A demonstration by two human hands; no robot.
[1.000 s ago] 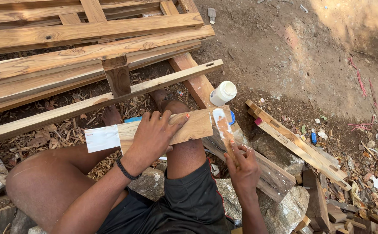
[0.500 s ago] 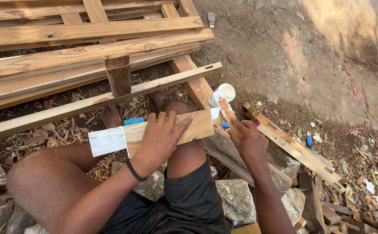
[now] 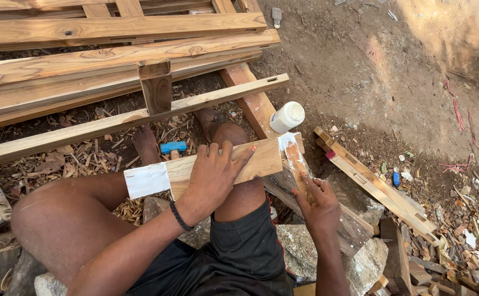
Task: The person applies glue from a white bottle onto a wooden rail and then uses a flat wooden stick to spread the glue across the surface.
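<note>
So from the left: my left hand [image 3: 213, 174] is pressed flat on the short board [image 3: 217, 167] across my knee, fingers over its far edge, white glue coating its left end. My right hand [image 3: 317, 201] is gripping a glue-smeared wooden stick [image 3: 295, 164] at the board's right end. A white round glue bottle [image 3: 286, 117] lies on its side on the plank beyond it.

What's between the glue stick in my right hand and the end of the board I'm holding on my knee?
Nothing visible. The right hand holds the flat stick, whose white-coated tip lies right at the right end of the board. The left hand presses on the board's middle, clear of that end. The white bottle stands beyond, out of the way.
</note>
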